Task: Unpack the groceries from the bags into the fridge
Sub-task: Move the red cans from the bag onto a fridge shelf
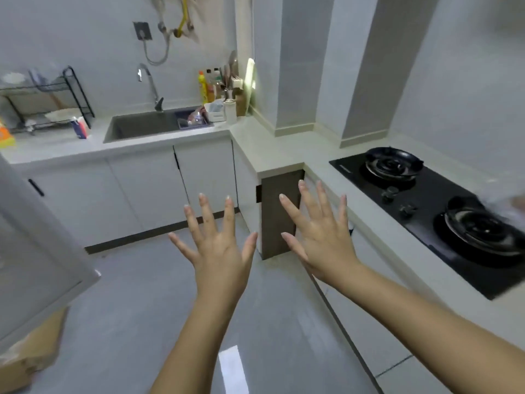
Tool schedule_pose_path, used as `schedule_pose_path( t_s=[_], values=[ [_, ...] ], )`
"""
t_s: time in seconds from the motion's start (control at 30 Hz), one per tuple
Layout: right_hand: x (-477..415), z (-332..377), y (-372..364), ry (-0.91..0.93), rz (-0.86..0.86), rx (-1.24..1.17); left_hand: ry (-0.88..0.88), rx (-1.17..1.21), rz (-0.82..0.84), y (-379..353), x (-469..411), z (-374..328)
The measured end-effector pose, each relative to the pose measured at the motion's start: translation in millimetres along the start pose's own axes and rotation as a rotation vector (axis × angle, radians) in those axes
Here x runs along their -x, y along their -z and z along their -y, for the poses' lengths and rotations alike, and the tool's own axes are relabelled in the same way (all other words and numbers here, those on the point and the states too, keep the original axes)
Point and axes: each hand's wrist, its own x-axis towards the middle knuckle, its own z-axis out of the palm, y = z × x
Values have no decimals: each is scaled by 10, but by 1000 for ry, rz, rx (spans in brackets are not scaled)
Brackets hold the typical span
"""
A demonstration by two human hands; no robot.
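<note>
Left hand (220,253) and right hand (321,240): fingers splayed flat, holding nothing, above glossy grey floor (142,322). Black glass hob (426,211) on pale surface (272,149), right.

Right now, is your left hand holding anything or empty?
Empty and open: the left hand is held out with all five fingers straight and spread, and nothing is in its grasp.

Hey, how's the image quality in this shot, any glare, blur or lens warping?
Head view: the wide-angle lens bows the walls and countertop edges; a bright glare patch sits on the floor low in frame; the right edge beside the gas hob is smeared with blur; left hand and right hand are fairly sharp and evenly lit.
</note>
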Motion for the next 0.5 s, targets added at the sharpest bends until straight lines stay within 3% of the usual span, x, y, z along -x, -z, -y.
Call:
schedule_pose_path(
  t_s=[0.2, 0.5],
  values=[
    [120, -1022, -164, -317, 135, 132, -217, 96, 164, -766, -581, -1037],
    [1072, -2011, -97, -831, 260, 233, -660, 163, 271, -1445, -368, -2396]
  ],
)
